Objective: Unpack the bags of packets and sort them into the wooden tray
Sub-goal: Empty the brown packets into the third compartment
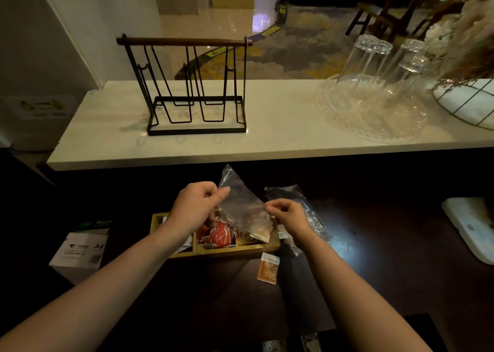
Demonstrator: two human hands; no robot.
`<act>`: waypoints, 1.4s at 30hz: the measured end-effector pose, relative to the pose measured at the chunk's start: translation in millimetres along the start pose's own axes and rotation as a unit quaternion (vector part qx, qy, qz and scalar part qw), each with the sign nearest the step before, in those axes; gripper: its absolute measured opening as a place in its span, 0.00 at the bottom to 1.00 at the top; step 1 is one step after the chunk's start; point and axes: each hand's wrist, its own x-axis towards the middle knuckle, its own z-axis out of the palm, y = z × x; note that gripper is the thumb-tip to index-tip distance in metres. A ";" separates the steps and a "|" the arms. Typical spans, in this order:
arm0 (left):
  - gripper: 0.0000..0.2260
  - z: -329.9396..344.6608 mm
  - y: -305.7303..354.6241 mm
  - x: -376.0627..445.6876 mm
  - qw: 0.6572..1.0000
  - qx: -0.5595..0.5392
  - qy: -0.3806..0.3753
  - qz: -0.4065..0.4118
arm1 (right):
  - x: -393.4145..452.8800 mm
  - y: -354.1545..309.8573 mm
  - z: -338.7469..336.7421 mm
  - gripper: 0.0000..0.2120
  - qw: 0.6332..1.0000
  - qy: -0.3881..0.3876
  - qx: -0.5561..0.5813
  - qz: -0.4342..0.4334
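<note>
Both hands hold a clear plastic bag [242,204] upside down over the wooden tray [224,251]. My left hand [195,207] pinches its upper left edge and my right hand [287,215] pinches its right edge. Tan packets [260,235] hang at the bag's lower mouth, above the tray's right compartment. Red-orange packets [217,235] fill the middle compartment. My left wrist hides most of the left compartment. One tan packet [268,268] lies on the dark table in front of the tray. A second clear bag [307,212] lies flat behind my right hand.
A white A4 paper box [80,252] stands left of the tray. On the raised white counter [280,137] are a black wire rack [195,89], a glass plate with upturned glasses [374,97] and a wire basket [470,102]. A white object [473,226] lies at the right.
</note>
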 end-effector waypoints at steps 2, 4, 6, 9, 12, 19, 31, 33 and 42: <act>0.18 -0.7 2.0 -1.3 1.000 -0.009 0.004 -0.004 | -0.4 -0.9 -0.7 0.04 1.000 0.001 0.008 -0.005; 0.17 -2.8 3.9 -1.5 1.000 -0.005 0.010 -0.002 | 0.3 -2.9 -1.7 0.04 1.000 0.006 0.014 -0.011; 0.17 -5.6 3.4 -1.3 1.000 0.016 0.024 -0.002 | 0.2 -5.0 -3.6 0.04 1.000 0.016 0.009 -0.017; 0.17 -8.4 -0.7 -1.5 0.997 0.050 0.060 0.003 | -0.1 -7.2 -7.3 0.03 0.999 0.035 -0.011 -0.036; 0.15 -7.9 -5.4 -2.1 0.994 0.068 0.086 0.011 | -1.8 -9.5 -11.3 0.03 0.992 0.055 -0.090 -0.063; 0.11 -3.1 -26.5 -0.9 0.994 0.060 0.090 -0.026 | -7.1 -13.4 -25.1 0.06 0.972 0.129 -0.153 -0.124; 0.04 38.7 -59.6 -24.0 0.973 0.205 -0.104 -0.004 | -6.3 1.2 -74.6 0.03 0.939 0.306 -0.143 -0.065; 0.05 43.0 -61.3 -25.9 0.968 0.214 -0.133 0.001 | -8.2 3.7 -78.5 0.04 0.930 0.317 -0.175 -0.059; 0.06 66.9 -71.7 -36.8 0.943 0.269 -0.191 0.032 | -0.8 31.0 -69.4 0.19 0.804 0.225 -0.549 -0.049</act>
